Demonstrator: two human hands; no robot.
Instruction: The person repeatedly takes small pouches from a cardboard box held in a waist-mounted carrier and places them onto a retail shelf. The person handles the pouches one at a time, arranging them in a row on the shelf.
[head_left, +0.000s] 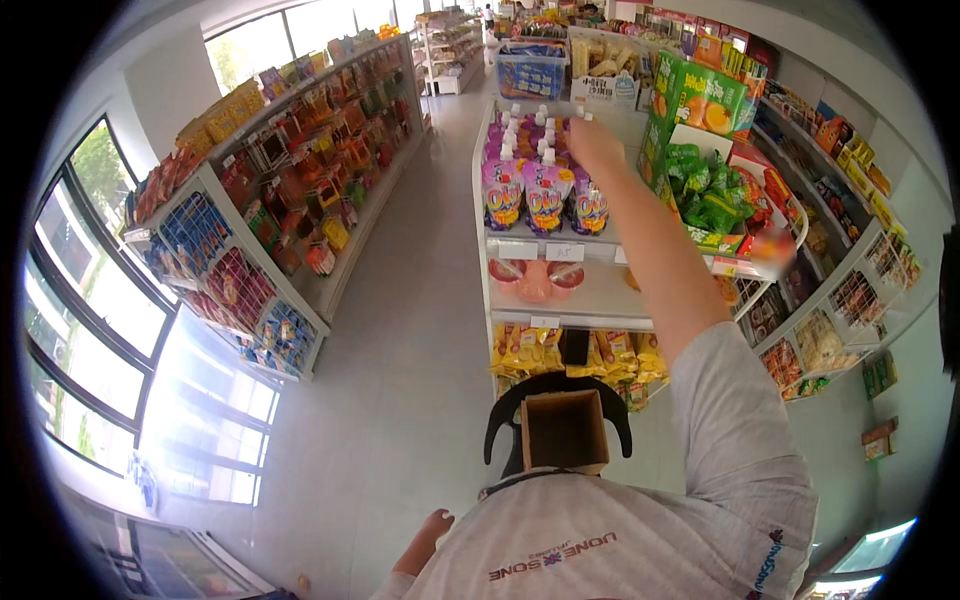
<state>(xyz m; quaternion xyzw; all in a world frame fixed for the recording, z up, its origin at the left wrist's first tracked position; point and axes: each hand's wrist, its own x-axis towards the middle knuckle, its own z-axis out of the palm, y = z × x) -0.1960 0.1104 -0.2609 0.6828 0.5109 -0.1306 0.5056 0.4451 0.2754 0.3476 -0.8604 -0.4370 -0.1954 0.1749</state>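
My right hand (592, 144) reaches over the top shelf to the back of a group of jelly-drink pouches (546, 199). These are purple and yellow with white screw caps, standing upright in rows. White caps show just beyond my fingers, but the fingertips are hidden, so I cannot tell whether they grip a pouch. Low at my side hangs my left hand (435, 523), fingers curled and touching no shelf; whether anything is in it is not visible. An open brown cardboard box (566, 431) sits at my chest against a black curved holder (491, 427).
Right of the pouches stands a green carton (697, 101) beside green-wrapped snacks (705, 187). Pink-lidded cups (536, 279) and yellow snack bags (525, 349) fill lower shelves. Behind is a plastic tub (531, 73). A snack rack (300, 172) lines the left across a floor aisle (401, 247).
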